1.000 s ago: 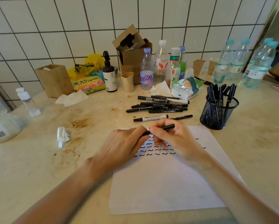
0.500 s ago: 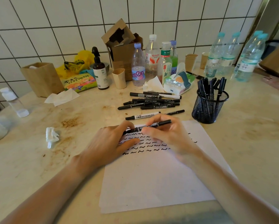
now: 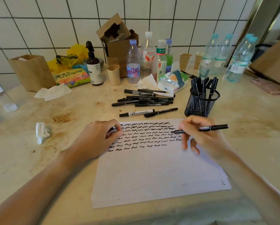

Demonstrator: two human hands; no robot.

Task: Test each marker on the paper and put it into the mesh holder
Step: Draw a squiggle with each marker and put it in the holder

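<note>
A white tiled wall backs a stained beige table (image 3: 249,127) crowded at the rear with plastic bottles (image 3: 133,62), paper cups, a cardboard box (image 3: 118,44) and a tissue pack (image 3: 172,82). A sheet of paper (image 3: 152,172) lies at the near centre; its upper part carries rows of black squiggles. The right hand (image 3: 201,135) pinches a black marker (image 3: 213,127) between thumb and curled fingers (image 3: 184,143), tip pointing left over the right end of the squiggle rows; contact with the paper cannot be confirmed. The left hand (image 3: 97,138) rests on the paper's upper left corner, its fingers curled around a small dark object, probably the cap. Loose markers (image 3: 144,99) lie in a pile just beyond the paper. The mesh holder (image 3: 201,104) stands upright right of the pile, near the right hand, filled with black markers.
</note>
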